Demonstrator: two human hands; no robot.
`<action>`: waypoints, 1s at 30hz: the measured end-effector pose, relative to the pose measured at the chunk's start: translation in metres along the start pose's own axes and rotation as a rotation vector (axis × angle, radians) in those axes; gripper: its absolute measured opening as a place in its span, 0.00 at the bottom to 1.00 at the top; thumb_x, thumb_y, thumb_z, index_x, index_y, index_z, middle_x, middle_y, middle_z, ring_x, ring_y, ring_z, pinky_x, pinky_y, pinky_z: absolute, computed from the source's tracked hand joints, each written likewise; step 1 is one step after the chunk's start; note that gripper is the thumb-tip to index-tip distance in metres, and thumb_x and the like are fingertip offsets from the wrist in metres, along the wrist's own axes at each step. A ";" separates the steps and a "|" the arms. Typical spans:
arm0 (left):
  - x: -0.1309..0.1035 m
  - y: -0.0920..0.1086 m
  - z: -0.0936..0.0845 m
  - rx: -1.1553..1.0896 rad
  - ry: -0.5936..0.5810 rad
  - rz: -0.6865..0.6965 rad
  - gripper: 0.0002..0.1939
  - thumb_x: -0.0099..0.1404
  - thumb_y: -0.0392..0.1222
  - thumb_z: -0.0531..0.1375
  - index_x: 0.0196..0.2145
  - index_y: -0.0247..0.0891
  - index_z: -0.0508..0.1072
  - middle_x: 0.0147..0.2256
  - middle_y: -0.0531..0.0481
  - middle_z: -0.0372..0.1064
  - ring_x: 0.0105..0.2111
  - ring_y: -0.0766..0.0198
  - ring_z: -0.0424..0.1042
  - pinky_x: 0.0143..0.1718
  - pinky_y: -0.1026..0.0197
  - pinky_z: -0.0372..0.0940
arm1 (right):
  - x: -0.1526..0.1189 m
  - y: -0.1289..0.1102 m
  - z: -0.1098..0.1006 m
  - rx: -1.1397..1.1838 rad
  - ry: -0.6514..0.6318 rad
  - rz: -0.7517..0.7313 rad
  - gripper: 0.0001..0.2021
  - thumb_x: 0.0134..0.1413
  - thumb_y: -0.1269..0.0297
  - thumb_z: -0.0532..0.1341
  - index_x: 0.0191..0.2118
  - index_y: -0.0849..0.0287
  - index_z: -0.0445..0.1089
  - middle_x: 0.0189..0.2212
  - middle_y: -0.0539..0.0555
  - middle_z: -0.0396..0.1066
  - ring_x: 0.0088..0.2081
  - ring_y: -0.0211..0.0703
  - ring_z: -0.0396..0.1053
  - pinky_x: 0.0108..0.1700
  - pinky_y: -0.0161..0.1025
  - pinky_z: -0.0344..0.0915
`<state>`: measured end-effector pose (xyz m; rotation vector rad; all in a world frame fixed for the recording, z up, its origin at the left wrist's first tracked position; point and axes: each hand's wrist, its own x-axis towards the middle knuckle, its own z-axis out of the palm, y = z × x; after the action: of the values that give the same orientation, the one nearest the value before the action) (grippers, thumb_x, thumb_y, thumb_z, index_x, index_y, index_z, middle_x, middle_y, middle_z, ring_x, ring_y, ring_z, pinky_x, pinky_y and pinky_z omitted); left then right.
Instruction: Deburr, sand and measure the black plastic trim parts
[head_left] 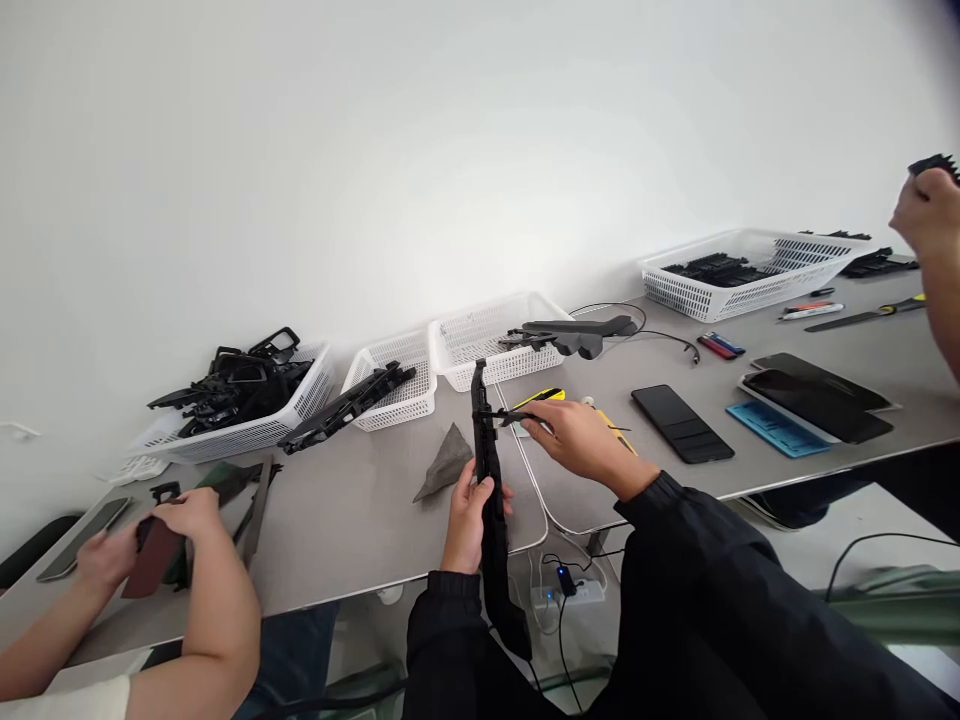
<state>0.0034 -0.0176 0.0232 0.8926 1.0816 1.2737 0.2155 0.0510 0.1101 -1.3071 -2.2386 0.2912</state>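
Observation:
My left hand (466,520) is wrapped round a long black plastic part (493,540), held nearly upright over the table's front edge. Its lower end hangs below the tabletop. My right hand (574,440) pinches a thin dark piece (514,415), whose tip meets the upper stretch of the part. Whether that piece is a tool or a folded strip I cannot tell. A creased grey sheet (444,465) lies on the table left of the part. Behind my right hand, a yellow-handled tool (551,396) is partly hidden.
White baskets (435,400) with black parts line the wall. A phone (681,424) and a blue tray (778,430) lie on the right. At left, a co-worker's hands (196,515) hold a brownish-red sheet (152,560). Another person's hand (930,215) is far right. Cables and a power strip (581,595) sit below.

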 end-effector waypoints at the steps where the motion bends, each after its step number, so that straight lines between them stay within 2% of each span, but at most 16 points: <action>1: 0.000 0.000 0.000 0.013 -0.008 0.005 0.32 0.65 0.56 0.70 0.61 0.37 0.72 0.31 0.50 0.79 0.24 0.63 0.75 0.30 0.62 0.66 | 0.002 0.003 -0.002 -0.023 -0.003 0.012 0.13 0.75 0.62 0.56 0.52 0.55 0.77 0.47 0.57 0.83 0.46 0.51 0.78 0.43 0.39 0.62; 11: -0.002 -0.002 0.004 0.170 -0.071 0.082 0.33 0.64 0.58 0.70 0.60 0.36 0.76 0.31 0.47 0.80 0.23 0.62 0.75 0.27 0.62 0.65 | 0.006 0.011 -0.003 -0.102 -0.045 0.013 0.14 0.75 0.58 0.56 0.52 0.53 0.78 0.43 0.58 0.82 0.46 0.52 0.78 0.42 0.39 0.62; 17: -0.002 -0.002 0.004 0.176 -0.075 0.087 0.33 0.65 0.58 0.70 0.61 0.35 0.76 0.31 0.47 0.80 0.23 0.63 0.74 0.27 0.63 0.64 | 0.006 0.011 -0.002 -0.099 -0.031 0.014 0.14 0.76 0.56 0.56 0.46 0.54 0.78 0.42 0.57 0.82 0.44 0.50 0.78 0.39 0.39 0.59; 25: -0.003 -0.001 0.004 0.182 -0.062 0.076 0.34 0.64 0.58 0.70 0.61 0.36 0.76 0.31 0.46 0.80 0.23 0.62 0.75 0.27 0.62 0.65 | 0.006 0.005 -0.006 -0.145 -0.143 0.046 0.12 0.75 0.65 0.54 0.49 0.56 0.76 0.43 0.58 0.81 0.44 0.51 0.77 0.38 0.40 0.56; 30: -0.002 -0.002 0.004 0.202 -0.059 0.077 0.34 0.64 0.59 0.69 0.61 0.35 0.76 0.31 0.46 0.81 0.23 0.61 0.75 0.26 0.62 0.64 | 0.005 0.006 -0.005 -0.142 -0.150 0.028 0.12 0.75 0.65 0.53 0.48 0.56 0.74 0.42 0.57 0.81 0.42 0.50 0.76 0.37 0.40 0.55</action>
<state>0.0080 -0.0197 0.0229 1.1266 1.1526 1.2076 0.2208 0.0578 0.1131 -1.4337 -2.4057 0.2513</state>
